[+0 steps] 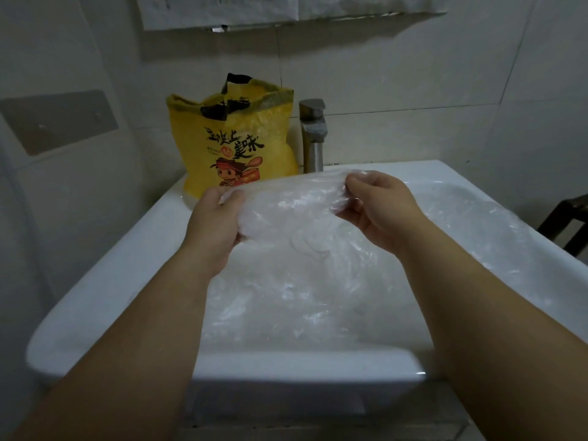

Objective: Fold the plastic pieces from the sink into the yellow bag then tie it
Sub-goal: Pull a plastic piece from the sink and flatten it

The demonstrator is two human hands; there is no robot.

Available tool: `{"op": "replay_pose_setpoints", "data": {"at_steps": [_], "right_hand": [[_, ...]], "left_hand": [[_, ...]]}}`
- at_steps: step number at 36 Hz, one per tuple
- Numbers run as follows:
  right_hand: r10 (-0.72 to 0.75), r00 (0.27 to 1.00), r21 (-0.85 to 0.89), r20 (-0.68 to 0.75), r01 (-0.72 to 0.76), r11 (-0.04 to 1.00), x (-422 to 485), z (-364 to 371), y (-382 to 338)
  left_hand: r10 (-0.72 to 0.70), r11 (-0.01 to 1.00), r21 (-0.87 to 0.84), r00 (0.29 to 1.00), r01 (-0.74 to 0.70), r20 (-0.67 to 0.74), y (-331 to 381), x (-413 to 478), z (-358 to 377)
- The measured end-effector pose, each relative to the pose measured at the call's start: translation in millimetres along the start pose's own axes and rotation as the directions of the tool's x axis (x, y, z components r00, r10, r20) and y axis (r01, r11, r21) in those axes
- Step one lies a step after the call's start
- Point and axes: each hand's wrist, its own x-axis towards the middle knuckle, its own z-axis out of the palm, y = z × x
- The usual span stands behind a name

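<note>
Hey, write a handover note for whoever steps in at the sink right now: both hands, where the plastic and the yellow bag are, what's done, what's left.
Left hand pinches one end of a clear plastic piece; right hand pinches the other end, above the sink.
More crumpled plastic lies in the basin.
Yellow bag stands on the back left ledge beside the faucet, mouth open, untied.
Done: one piece lifted; the bag's contents cannot be told.
Left: fold this piece into the bag, repeat with the rest, tie the bag.
</note>
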Motion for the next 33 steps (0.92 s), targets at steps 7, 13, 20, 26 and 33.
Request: {"op": "replay_pose_setpoints", "data": {"at_steps": [7, 13, 20, 26, 33], "right_hand": [[0.006, 0.996, -0.001, -0.089, -0.007, 1.000, 0, -1, -1], [0.023, 0.995, 0.066, -0.096, -0.017, 0.998, 0, -3, -3], [0.122, 0.993, 0.088, -0.001, -0.121, 0.989, -4, -3, -8], [0.286, 0.925, -0.145, 0.249, -0.257, 0.956, -10, -2, -11], [0.388, 0.890, -0.369, 0.238, -0.287, 0.884, -13, 1, -6]], "left_hand": [[-0.268, 0.933, -0.123, 0.880, 0.339, 0.392, 13, -10, -3], [-0.196, 0.952, -0.145, 0.899, 0.270, 0.391, 11, -11, -5], [-0.216, 0.863, -0.434, 0.965, 0.260, 0.148, 9, 6, -10], [-0.100, 0.916, -0.368, 0.978, 0.162, 0.181, 3, 9, -13], [-0.078, 0.962, -0.255, 0.994, 0.095, 0.075, 4, 5, -6]]}}
